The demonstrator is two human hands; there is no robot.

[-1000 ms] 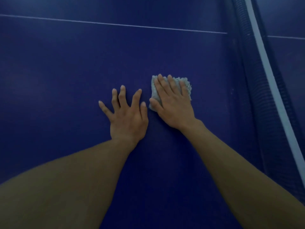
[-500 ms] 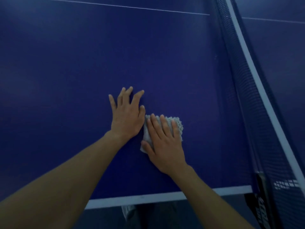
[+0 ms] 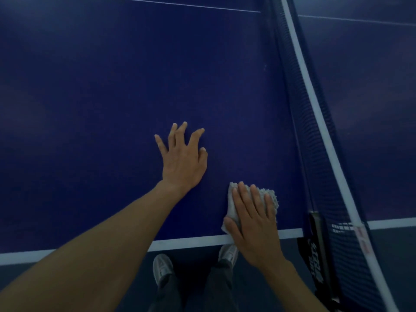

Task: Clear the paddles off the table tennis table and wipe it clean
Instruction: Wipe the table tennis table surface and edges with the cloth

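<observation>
Currently the cloth (image 3: 271,195), a small pale folded pad, lies flat on the near side of the table (image 3: 108,91), just inside the white edge line (image 3: 191,242) and near the net (image 3: 299,122). I read the right hand (image 3: 254,221) as released rather than grasping: its fingers (image 3: 242,199) lie straight and together across the top of the cloth, pressing it against the blue surface, with the thumb along the cloth's left edge and no curl around it. The left hand (image 3: 183,164) is also released: it rests on bare table a little farther in and to the left of the cloth, fingers spread and slightly arched, holding nothing and apart from the cloth. I judge it to be a brace. No paddles are visible anywhere on the part of the table in view, so I judge the clearing step complete, with the caveat that the far corners are out of frame. Wiping is under way. The cloth sits at the near edge by the net clamp (image 3: 315,235), which suggests the end of a stroke. I cannot tell from the surface which areas are already wiped, as no streaks or dust show. The half beyond the net and the wide area to the left likely need attention. Below the edge, two light shoes (image 3: 162,270) stand on the dark floor.
</observation>
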